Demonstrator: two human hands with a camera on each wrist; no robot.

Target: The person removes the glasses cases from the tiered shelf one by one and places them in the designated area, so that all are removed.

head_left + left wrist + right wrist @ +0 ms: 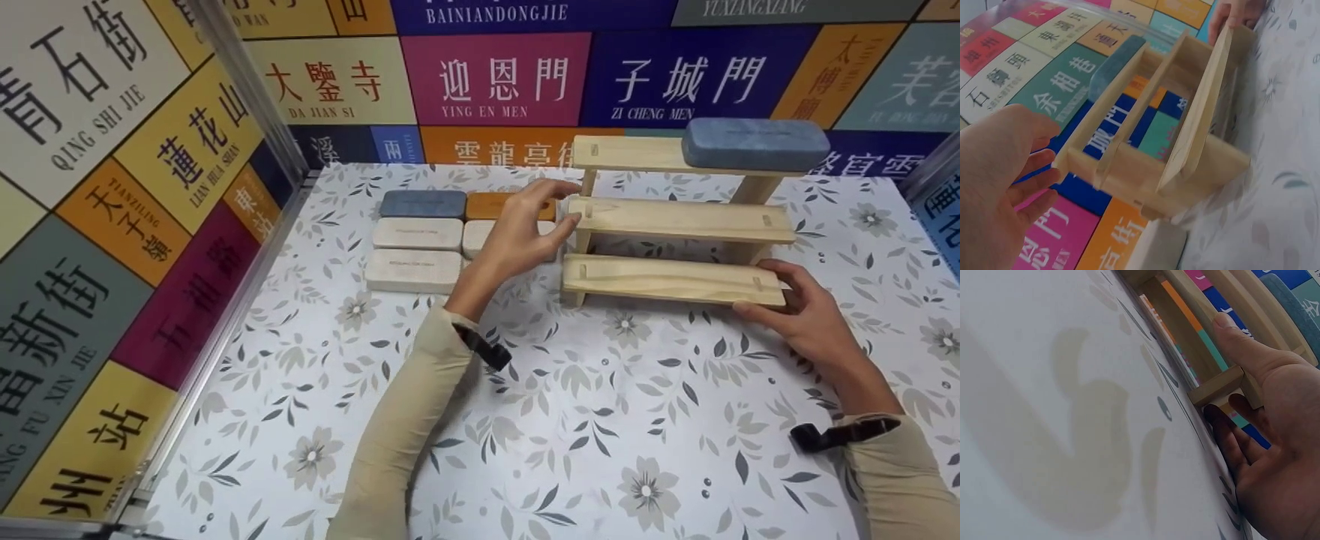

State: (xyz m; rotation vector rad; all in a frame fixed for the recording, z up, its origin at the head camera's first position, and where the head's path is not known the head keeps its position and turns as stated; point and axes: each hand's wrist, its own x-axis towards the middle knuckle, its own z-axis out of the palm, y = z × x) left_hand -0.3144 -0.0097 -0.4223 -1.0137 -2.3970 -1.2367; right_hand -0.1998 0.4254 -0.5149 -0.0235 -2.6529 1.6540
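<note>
A three-tier pale wooden step rack [675, 281] stands on the table, its lowest tier toward me. An oblong blue-grey block [756, 142] lies at the right end of its top tier. My right hand [814, 319] grips the right end of the lowest tier, thumb along the front and fingers behind, as the right wrist view shows around the wooden end piece [1224, 385]. At the rack's left end my left hand [525, 229] has its fingers loosely bent, close beside the upper tiers; in the left wrist view its fingertips [1050, 177] are right by a tier's end.
Left of the rack, oblong blocks lie in rows: a blue one [424, 204], an orange one [487, 204] and several cream ones [414, 270], partly behind my left hand. Panels with large lettering [495, 79] wall the back and left. A flower-patterned cloth [555, 450] covers the table.
</note>
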